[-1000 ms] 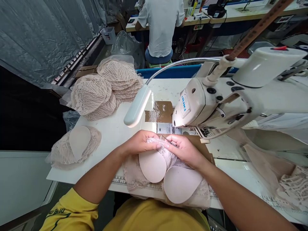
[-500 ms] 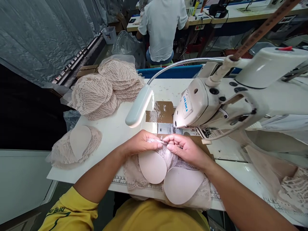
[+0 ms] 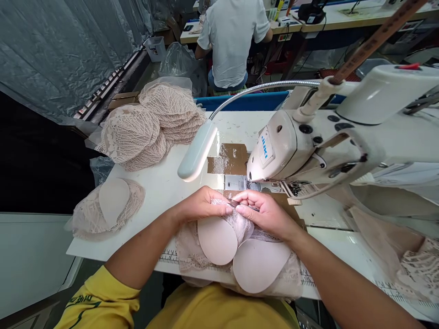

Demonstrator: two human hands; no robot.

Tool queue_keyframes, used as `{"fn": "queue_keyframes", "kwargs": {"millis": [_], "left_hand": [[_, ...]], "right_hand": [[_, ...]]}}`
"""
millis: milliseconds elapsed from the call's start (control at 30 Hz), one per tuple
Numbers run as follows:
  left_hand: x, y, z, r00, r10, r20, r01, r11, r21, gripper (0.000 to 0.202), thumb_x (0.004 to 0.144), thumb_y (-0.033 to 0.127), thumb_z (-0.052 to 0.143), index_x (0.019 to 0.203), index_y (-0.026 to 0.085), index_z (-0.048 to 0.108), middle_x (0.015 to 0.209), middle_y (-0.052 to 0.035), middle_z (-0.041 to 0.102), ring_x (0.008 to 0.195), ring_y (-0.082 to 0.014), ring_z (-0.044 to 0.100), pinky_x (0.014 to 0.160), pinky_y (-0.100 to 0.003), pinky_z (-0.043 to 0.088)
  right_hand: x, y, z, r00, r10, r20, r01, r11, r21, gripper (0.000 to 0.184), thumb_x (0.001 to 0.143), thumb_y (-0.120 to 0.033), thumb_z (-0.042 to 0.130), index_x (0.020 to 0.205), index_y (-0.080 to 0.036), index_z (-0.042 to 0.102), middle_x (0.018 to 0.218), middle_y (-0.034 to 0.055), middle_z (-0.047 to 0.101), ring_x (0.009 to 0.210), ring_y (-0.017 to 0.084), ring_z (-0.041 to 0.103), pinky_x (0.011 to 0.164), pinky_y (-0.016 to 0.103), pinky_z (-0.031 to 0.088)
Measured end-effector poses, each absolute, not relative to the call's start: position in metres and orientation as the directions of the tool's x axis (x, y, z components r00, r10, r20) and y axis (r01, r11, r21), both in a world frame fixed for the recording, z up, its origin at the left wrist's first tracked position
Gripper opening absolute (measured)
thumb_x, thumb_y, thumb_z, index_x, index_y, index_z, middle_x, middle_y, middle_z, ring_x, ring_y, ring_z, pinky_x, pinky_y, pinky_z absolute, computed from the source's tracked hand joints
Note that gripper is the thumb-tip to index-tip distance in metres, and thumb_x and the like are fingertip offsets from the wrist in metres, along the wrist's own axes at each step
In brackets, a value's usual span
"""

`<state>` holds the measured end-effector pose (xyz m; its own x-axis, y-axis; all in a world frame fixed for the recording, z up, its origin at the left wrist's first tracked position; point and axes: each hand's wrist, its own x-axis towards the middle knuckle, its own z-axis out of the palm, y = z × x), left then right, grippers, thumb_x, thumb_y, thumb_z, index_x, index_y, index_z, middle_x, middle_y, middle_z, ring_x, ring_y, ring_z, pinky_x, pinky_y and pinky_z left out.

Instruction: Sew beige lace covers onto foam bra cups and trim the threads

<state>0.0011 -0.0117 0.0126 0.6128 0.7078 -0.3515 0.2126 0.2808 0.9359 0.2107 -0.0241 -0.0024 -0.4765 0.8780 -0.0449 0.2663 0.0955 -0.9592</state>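
Note:
In the head view my left hand pinches the upper edge of a pale pink lace piece between thumb and fingers. My right hand is closed on a slim dark metal tool, its tip at the lace beside my left fingertips; whether it is snips or tweezers cannot be made out. Below my hands, two smooth pale foam cups lie on the lace at the table's front edge. Fingers cover the spot where tool and lace meet.
A sewing machine stands just beyond my hands, with a lamp on a bent arm to its left. Stacked lace cups and another lace piece with a foam cup lie left. More lace lies right. A person sits ahead.
Both hands stay in nearly the same place. The tool in my right hand has turned slightly, and the left foam cup has shifted a little towards me.

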Motion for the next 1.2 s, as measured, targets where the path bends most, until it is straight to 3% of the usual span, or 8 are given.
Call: {"fn": "queue_keyframes", "kwargs": {"millis": [133,233,367,500,733,967,1067,1200], "left_hand": [[0.002,-0.011,0.009,0.662,0.678,-0.32,0.178,0.272,0.945,0.026,0.077,0.036,0.067,0.082,0.011,0.069,0.075,-0.0034,0.063,0.071,-0.0135,0.054,0.066,-0.023,0.042],[-0.009,-0.007,0.01,0.665,0.651,-0.366,0.274,0.243,0.931,0.025,0.076,0.035,0.068,0.081,0.011,0.066,0.072,-0.0012,0.059,0.066,-0.0113,0.051,0.06,-0.021,0.039],[-0.028,-0.001,0.019,0.634,0.672,-0.382,0.345,0.197,0.918,0.022,0.076,0.034,0.067,0.079,0.012,0.063,0.072,0.0003,0.055,0.066,-0.0102,0.049,0.06,-0.02,0.038],[-0.029,-0.002,0.022,0.543,0.764,-0.349,0.263,0.24,0.934,0.021,0.08,0.035,0.064,0.083,0.014,0.063,0.079,-0.0005,0.058,0.072,-0.0111,0.052,0.066,-0.021,0.041],[-0.012,-0.009,0.016,0.535,0.763,-0.363,0.217,0.291,0.932,0.026,0.075,0.036,0.071,0.087,0.013,0.068,0.088,-0.005,0.065,0.08,-0.0146,0.057,0.073,-0.024,0.043],[-0.012,-0.009,0.016,0.598,0.709,-0.373,0.162,0.349,0.923,0.029,0.077,0.039,0.069,0.084,0.012,0.071,0.08,-0.0054,0.067,0.076,-0.0159,0.059,0.071,-0.026,0.045],[-0.012,-0.009,0.014,0.624,0.694,-0.359,0.167,0.33,0.929,0.028,0.076,0.037,0.07,0.088,0.012,0.073,0.087,-0.0068,0.069,0.081,-0.0176,0.06,0.077,-0.028,0.045],[-0.009,-0.009,0.01,0.646,0.676,-0.353,0.181,0.314,0.932,0.028,0.077,0.036,0.069,0.089,0.011,0.073,0.083,-0.0056,0.069,0.08,-0.0168,0.059,0.077,-0.028,0.044]], "right_hand": [[0.204,-0.026,-0.002,-0.492,0.864,-0.11,0.195,-0.014,-0.981,0.036,0.073,-0.032,0.071,0.106,-0.019,0.062,0.101,0.0055,0.067,0.094,0.019,0.062,0.082,0.032,0.051],[0.203,-0.026,-0.001,-0.469,0.871,-0.148,0.307,0.004,-0.952,0.019,0.079,-0.036,0.064,0.085,-0.018,0.064,0.082,0.0032,0.065,0.076,0.017,0.06,0.066,0.028,0.05],[0.205,-0.026,-0.001,-0.45,0.874,-0.186,0.347,-0.02,-0.937,0.025,0.082,-0.04,0.059,0.071,-0.018,0.059,0.064,-0.001,0.056,0.059,0.013,0.05,0.052,0.025,0.041],[0.204,-0.027,-0.002,-0.495,0.846,-0.199,0.253,-0.078,-0.964,0.027,0.083,-0.042,0.057,0.069,-0.019,0.054,0.063,-0.0025,0.05,0.058,0.011,0.045,0.05,0.024,0.038],[0.204,-0.026,-0.004,-0.466,0.872,-0.147,0.276,-0.015,-0.961,0.028,0.085,-0.041,0.056,0.068,-0.019,0.054,0.065,-0.0023,0.05,0.06,0.012,0.045,0.054,0.025,0.04],[0.21,-0.025,-0.008,-0.443,0.894,-0.063,0.295,0.079,-0.952,0.031,0.088,-0.042,0.053,0.108,-0.019,0.06,0.084,0.0024,0.063,0.076,0.016,0.058,0.071,0.029,0.047],[0.212,-0.024,-0.004,-0.481,0.876,-0.046,0.33,0.133,-0.934,0.029,0.09,-0.041,0.05,0.107,-0.02,0.061,0.076,0.0008,0.061,0.071,0.015,0.057,0.068,0.028,0.048],[0.21,-0.025,0.004,-0.513,0.857,-0.049,0.317,0.136,-0.938,0.026,0.085,-0.035,0.057,0.104,-0.019,0.064,0.086,0.0036,0.066,0.077,0.016,0.06,0.069,0.028,0.049]]}}
